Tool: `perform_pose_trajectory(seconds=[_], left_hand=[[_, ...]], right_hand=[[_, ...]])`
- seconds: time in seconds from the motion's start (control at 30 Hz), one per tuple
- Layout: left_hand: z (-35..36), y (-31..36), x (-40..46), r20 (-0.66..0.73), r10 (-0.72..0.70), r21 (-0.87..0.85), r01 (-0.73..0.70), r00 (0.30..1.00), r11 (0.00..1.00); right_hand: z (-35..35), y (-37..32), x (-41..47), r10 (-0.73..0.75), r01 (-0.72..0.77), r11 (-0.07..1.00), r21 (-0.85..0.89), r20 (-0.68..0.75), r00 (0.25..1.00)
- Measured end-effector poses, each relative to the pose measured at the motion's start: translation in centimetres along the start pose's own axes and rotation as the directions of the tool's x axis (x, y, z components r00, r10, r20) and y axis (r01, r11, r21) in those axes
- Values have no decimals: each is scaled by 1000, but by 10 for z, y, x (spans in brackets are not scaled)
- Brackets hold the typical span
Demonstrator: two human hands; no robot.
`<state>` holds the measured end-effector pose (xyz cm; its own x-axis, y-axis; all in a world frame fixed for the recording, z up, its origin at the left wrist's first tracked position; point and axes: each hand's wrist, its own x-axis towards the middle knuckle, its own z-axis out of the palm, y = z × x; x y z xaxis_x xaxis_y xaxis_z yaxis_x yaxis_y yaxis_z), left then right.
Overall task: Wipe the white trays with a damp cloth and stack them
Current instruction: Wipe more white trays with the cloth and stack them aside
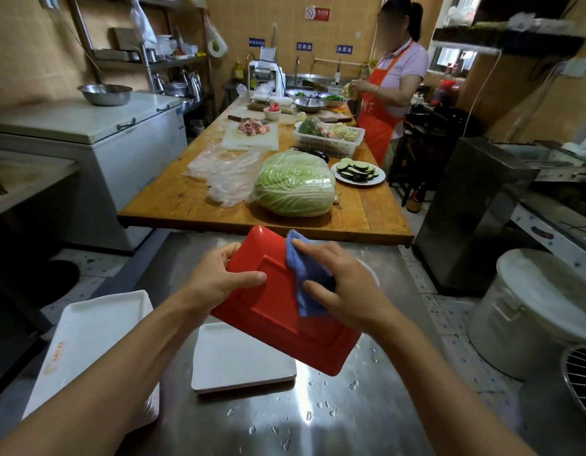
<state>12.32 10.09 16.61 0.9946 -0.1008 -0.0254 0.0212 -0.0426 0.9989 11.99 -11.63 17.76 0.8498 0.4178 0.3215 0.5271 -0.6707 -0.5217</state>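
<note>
The left hand (219, 278) is gripping the left edge of a tray (285, 311), red underside up, thumb lying across it. The right hand (344, 284) is pressing a blue cloth (309, 274) against the tray's right half, fingers curled over the cloth. The tray is tilting in the air, its long axis running from far left to near right. Directly below it a white tray (239, 360) is lying flat, probably the stack to set it on; a taller stack (87, 343) is sitting near left. Both are resting on a wet steel counter (318, 422). Beyond, a wooden table (173, 202) is holding a cabbage (294, 184), where another person (393, 80) is working.
</note>
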Motion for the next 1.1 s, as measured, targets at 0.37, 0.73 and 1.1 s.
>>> perform_pose_trajectory(seconds=[0.37,0.73,1.1], left_hand=[[-12,-8,-8,-96,-99,-239,73,990,968],[-15,-17,-3,-185,-357,-470,237,916,850],[-4,-5,-14,-233,-497,-597,280,836,752]], right_hand=[[5,6,3,-68,32,943,-331,-98,993],[22,11,-21,46,-60,995,-79,-165,985],[75,-26,-20,-36,0,961,-278,-126,991]])
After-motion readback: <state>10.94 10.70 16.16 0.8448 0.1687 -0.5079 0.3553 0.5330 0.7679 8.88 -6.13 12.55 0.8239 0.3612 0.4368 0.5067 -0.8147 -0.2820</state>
